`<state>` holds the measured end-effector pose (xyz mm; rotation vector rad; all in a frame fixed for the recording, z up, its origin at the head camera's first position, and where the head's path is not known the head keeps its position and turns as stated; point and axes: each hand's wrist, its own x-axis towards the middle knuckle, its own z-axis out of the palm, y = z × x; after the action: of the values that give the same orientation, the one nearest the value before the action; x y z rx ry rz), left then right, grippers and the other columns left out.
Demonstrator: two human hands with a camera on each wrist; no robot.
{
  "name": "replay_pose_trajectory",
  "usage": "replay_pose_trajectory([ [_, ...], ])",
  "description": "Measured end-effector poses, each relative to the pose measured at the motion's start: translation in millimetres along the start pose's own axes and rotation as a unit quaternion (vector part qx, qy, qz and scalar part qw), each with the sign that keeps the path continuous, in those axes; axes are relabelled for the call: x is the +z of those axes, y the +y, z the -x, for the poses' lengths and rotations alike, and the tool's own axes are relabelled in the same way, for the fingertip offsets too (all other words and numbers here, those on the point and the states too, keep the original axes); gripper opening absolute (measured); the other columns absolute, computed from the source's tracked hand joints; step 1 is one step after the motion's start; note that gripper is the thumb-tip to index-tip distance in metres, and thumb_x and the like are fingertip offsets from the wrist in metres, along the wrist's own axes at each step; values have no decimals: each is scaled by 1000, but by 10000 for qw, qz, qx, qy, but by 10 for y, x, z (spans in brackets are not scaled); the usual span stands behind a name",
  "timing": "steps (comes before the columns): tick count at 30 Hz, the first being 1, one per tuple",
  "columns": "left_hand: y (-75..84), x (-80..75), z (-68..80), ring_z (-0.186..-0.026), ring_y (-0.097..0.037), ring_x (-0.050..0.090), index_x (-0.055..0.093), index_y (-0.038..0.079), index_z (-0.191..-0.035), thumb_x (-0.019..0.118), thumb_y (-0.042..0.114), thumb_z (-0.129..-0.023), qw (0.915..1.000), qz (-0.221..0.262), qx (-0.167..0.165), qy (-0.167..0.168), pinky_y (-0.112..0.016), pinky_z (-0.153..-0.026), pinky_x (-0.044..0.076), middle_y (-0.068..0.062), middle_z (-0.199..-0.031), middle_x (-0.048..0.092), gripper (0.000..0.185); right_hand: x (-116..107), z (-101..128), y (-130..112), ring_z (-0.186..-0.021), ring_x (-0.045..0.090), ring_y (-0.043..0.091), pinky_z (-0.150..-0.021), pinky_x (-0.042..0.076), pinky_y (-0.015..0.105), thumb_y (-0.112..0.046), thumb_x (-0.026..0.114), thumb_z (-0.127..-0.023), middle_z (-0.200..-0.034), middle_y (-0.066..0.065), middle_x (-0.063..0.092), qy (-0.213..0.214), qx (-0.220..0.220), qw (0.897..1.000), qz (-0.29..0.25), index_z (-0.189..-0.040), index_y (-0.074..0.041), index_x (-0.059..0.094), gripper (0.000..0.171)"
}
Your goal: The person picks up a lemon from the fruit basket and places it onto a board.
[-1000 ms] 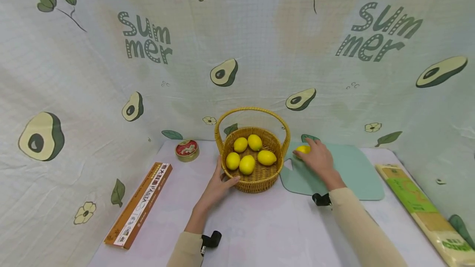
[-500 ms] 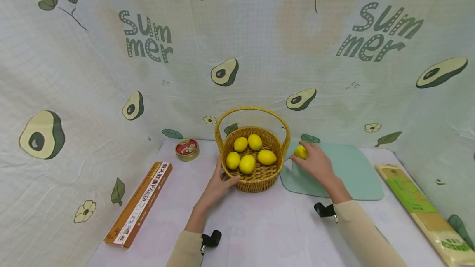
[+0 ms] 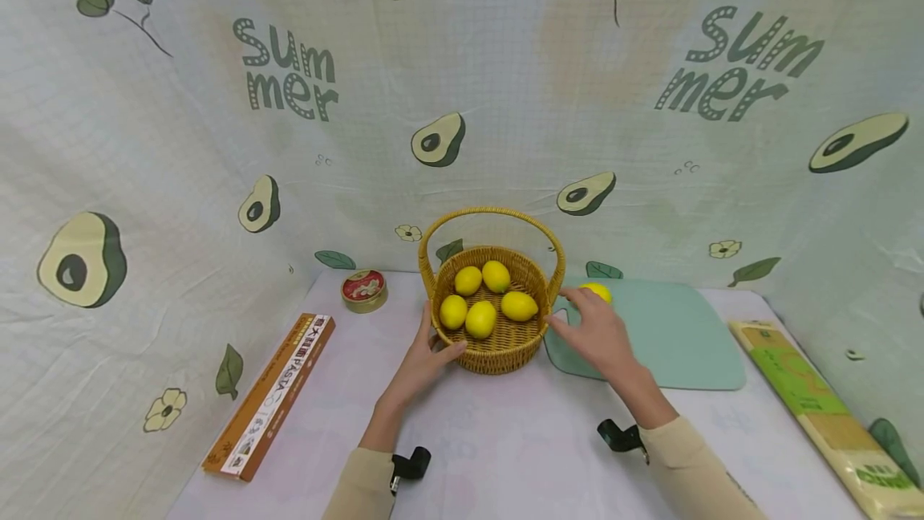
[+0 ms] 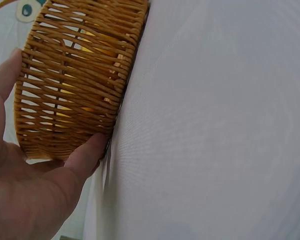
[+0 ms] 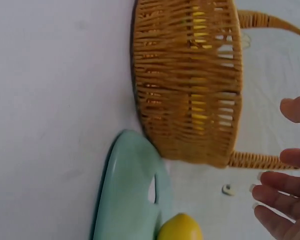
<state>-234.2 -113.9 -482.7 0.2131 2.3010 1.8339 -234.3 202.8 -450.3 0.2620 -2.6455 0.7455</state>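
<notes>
Wicker basket in left hand

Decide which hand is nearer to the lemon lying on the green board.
Right. The right hand hovers open just in front of the lemon on the board, apart from it. The left hand holds the basket on its far side from the lemon.

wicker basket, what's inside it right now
Five yellow lemons lie in the wicker basket, two at the back and three in front. Anything beneath them is hidden from view. A sixth lemon sits outside it on the green cutting board.
</notes>
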Motion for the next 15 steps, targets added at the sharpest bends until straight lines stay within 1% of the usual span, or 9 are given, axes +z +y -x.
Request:
replay_pose_trajectory([
  [3,-13,-14,2,-152,-41,18,-8,32,-159,76,49,-84,10000,-16,5,35,-56,-122,23,5,-168,-11,114,43,14,-110,-107,64,30,-84,56,50,-39,75,-87,-118,11,67,267,-330,9991,-21,-127,-8,64,52],
  [7,-6,-27,3,-152,-41,20,-8,30,-160,76,49,-85,10000,-53,30,33,-57,-121,23,2,-168,-11,114,114,1,-230,-104,64,28,-81,57,47,-36,77,-86,-117,12,68,311,-710,9969,-102,-125,-7,65,50],
  [11,7,-26,8,-151,-42,22,-9,28,-160,75,46,-86,10000,-47,84,-25,-58,-120,26,0,-168,-11,113,210,-40,-323,-103,65,27,-82,57,45,-34,76,-86,-120,11,67,115,-919,9956,-138,-128,-9,64,50],
  [15,7,-13,9,-152,-41,20,-9,26,-160,74,43,-88,9999,14,140,-51,-57,-121,25,1,-168,-11,112,293,-97,-439,-104,66,28,-84,57,47,-36,75,-87,-125,9,65,-279,-889,9956,-85,-134,-12,61,54],
])
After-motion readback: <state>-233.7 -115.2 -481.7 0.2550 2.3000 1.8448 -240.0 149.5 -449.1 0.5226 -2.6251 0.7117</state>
